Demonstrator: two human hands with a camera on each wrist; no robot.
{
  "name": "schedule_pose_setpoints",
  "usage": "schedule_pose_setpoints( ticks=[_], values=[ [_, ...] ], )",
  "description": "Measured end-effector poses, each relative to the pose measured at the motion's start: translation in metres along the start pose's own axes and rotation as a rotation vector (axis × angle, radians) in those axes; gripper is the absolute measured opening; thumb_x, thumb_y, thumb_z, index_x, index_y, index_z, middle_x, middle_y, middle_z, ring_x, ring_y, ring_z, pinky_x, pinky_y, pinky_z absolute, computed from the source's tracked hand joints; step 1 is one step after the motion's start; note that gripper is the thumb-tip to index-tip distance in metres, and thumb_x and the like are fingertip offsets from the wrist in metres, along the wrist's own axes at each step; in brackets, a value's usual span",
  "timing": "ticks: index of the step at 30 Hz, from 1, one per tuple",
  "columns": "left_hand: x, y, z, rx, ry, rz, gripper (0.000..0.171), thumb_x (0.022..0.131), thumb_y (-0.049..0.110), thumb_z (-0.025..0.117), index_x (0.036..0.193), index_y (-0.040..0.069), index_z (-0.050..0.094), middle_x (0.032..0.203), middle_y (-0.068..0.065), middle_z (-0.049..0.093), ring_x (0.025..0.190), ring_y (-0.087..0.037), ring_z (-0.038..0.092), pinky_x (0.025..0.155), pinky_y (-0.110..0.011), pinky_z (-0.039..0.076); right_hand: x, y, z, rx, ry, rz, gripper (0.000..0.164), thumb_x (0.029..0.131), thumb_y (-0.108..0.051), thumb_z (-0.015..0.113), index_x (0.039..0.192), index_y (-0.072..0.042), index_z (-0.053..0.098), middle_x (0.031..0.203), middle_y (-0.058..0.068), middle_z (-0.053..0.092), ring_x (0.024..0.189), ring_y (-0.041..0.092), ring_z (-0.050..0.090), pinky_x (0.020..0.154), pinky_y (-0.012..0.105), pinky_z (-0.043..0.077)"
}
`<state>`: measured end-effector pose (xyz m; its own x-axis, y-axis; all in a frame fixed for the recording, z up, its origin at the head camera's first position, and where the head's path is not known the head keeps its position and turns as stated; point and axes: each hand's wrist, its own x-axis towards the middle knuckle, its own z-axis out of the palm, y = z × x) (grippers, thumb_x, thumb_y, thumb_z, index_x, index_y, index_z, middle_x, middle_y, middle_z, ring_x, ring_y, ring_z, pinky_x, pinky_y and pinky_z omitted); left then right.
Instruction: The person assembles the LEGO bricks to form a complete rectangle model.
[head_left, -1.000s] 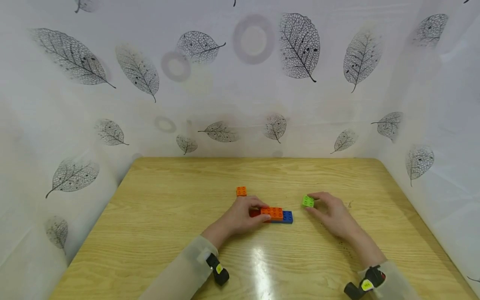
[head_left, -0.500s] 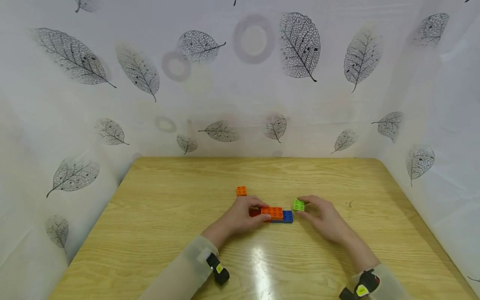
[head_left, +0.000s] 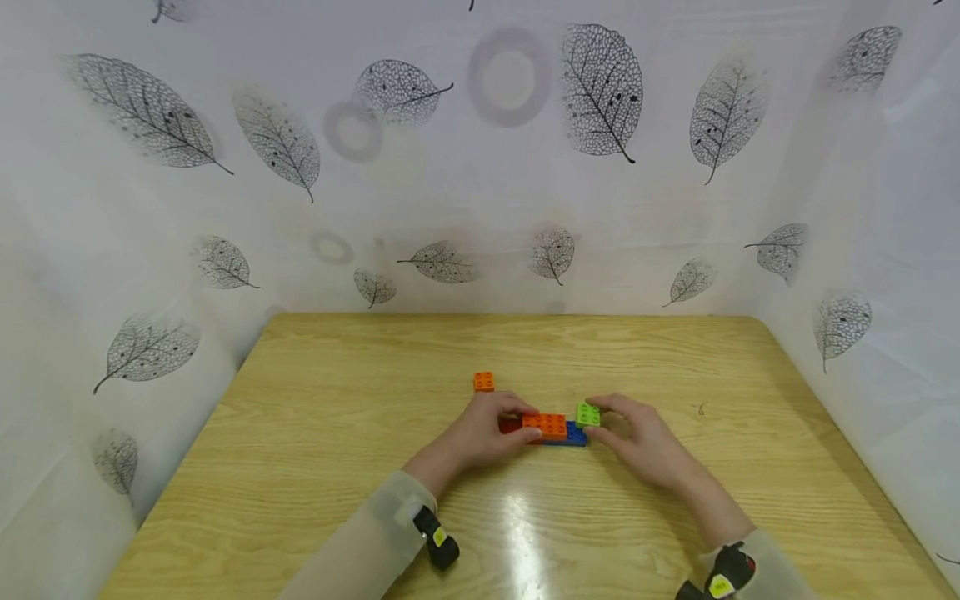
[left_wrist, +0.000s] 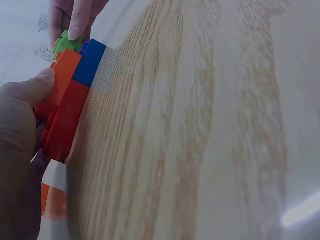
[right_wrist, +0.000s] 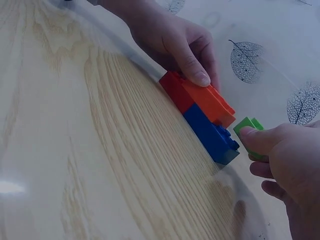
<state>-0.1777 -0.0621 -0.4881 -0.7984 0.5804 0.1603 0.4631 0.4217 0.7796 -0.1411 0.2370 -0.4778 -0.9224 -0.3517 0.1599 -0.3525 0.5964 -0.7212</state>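
A red brick (left_wrist: 70, 120) and a blue brick (right_wrist: 207, 135) lie end to end on the table, with a long orange brick (head_left: 546, 426) bridging them on top. My left hand (head_left: 487, 429) holds this build, its thumb on the near side of the orange brick and its fingers on the far side. Between thumb and fingertips, my right hand (head_left: 645, 442) pinches a small lime-green brick (head_left: 588, 414). The green brick is close over the bare studs at the right end of the blue brick. Part of the red brick is hidden behind the left hand in the head view.
Behind the left hand, a small orange brick (head_left: 483, 382) sits on the wooden table (head_left: 360, 392). A pale curtain (head_left: 495, 183) printed with leaves surrounds the table's back and sides. Each wrist carries a black camera.
The right hand has moved left with the green brick, from apart on the right to over the end of the blue brick. The left hand and its bricks stay put.
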Motion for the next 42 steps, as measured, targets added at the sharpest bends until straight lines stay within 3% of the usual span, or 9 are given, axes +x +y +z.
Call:
schedule_pose_setpoints(
  ticks=[9, 15, 20, 28, 36, 42],
  values=[
    [0.000, 0.000, 0.000, 0.001, 0.011, 0.006, 0.031, 0.098, 0.035, 0.079, 0.123, 0.016, 0.079, 0.113, 0.009, 0.072, 0.103, -0.005, 0.066, 0.093, -0.027, 0.054, 0.001, -0.007, 0.005, 0.063, -0.082, 0.039, 0.051, 0.101, -0.031, 0.075, 0.145, -0.009, 0.062, 0.137, 0.001, 0.067, 0.131, 0.030, 0.060, 0.112, 0.064, 0.039],
    [0.000, 0.000, 0.000, 0.003, 0.008, 0.006, 0.032, 0.098, 0.036, 0.079, 0.123, 0.016, 0.079, 0.113, 0.009, 0.072, 0.104, -0.005, 0.065, 0.093, -0.027, 0.054, 0.003, -0.008, 0.006, 0.073, -0.116, 0.023, 0.049, 0.102, -0.025, 0.075, 0.146, -0.008, 0.061, 0.137, 0.001, 0.067, 0.127, 0.024, 0.062, 0.110, 0.057, 0.045],
    [-0.001, 0.000, 0.000, 0.005, 0.000, 0.001, 0.033, 0.099, 0.038, 0.078, 0.124, 0.017, 0.079, 0.113, 0.010, 0.071, 0.103, -0.004, 0.064, 0.093, -0.026, 0.054, 0.003, -0.008, 0.006, 0.083, -0.129, 0.016, 0.050, 0.103, -0.030, 0.073, 0.146, -0.008, 0.061, 0.139, 0.002, 0.066, 0.129, 0.026, 0.061, 0.110, 0.057, 0.045],
    [-0.001, 0.000, -0.001, -0.001, -0.002, -0.007, 0.033, 0.099, 0.038, 0.078, 0.124, 0.017, 0.079, 0.114, 0.010, 0.071, 0.104, -0.004, 0.065, 0.094, -0.027, 0.054, 0.003, -0.008, 0.008, 0.089, -0.119, 0.011, 0.043, 0.109, -0.036, 0.062, 0.144, -0.010, 0.064, 0.138, -0.001, 0.067, 0.134, 0.030, 0.058, 0.110, 0.059, 0.045],
    [-0.001, 0.001, -0.001, 0.010, 0.001, 0.004, 0.033, 0.099, 0.037, 0.078, 0.125, 0.016, 0.078, 0.115, 0.008, 0.072, 0.106, -0.005, 0.065, 0.096, -0.028, 0.053, 0.005, -0.009, 0.009, 0.086, -0.100, 0.013, 0.040, 0.106, -0.033, 0.067, 0.139, -0.010, 0.068, 0.133, -0.002, 0.070, 0.130, 0.028, 0.061, 0.109, 0.058, 0.045],
    [0.000, -0.001, -0.001, 0.029, 0.001, 0.020, 0.034, 0.099, 0.037, 0.078, 0.125, 0.016, 0.078, 0.116, 0.008, 0.073, 0.107, -0.005, 0.065, 0.097, -0.029, 0.052, 0.005, -0.005, 0.012, 0.051, -0.065, -0.039, 0.032, 0.104, -0.027, 0.072, 0.133, -0.014, 0.072, 0.129, -0.004, 0.072, 0.127, 0.028, 0.064, 0.107, 0.058, 0.047]
  ],
)
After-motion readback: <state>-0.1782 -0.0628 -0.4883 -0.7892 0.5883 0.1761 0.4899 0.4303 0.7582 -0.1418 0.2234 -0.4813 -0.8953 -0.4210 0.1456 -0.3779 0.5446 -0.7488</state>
